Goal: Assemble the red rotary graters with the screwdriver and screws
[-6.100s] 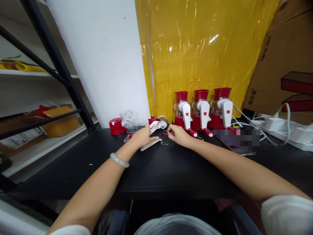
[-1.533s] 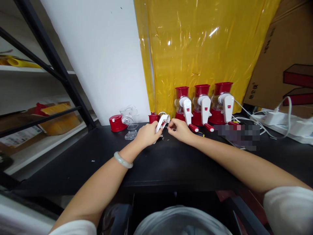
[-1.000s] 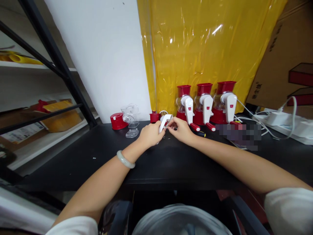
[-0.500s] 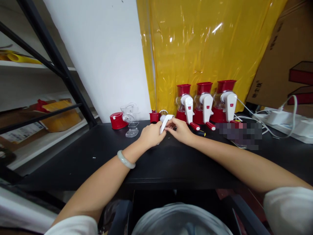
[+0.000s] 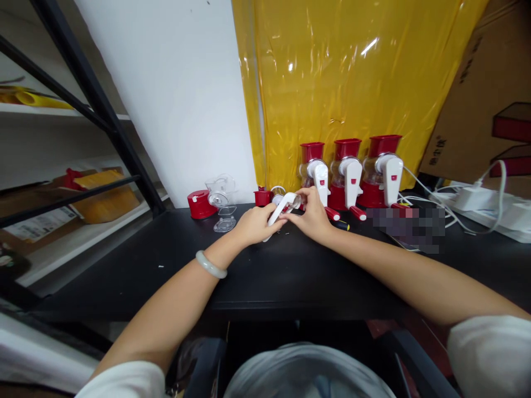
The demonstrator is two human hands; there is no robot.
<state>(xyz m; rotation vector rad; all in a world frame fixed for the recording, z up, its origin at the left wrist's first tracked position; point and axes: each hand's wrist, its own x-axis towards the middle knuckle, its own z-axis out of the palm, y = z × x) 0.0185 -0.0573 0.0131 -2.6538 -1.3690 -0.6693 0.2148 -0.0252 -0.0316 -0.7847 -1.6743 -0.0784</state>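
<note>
One white plastic part point(image 5: 280, 208) is held above a black table point(image 5: 265, 276), the left hand point(image 5: 256, 225) gripping its near end, the right hand point(image 5: 312, 218) clasping its far end, left of three upright red-and-white grinders point(image 5: 352, 179).

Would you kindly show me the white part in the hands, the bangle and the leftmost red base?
White part point(image 5: 282, 207): head view, on its long arm.
Bangle point(image 5: 211, 266): head view, middle of its band.
Red base point(image 5: 201, 207): head view, its side.

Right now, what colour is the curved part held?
The curved part is white; see head view.
</note>
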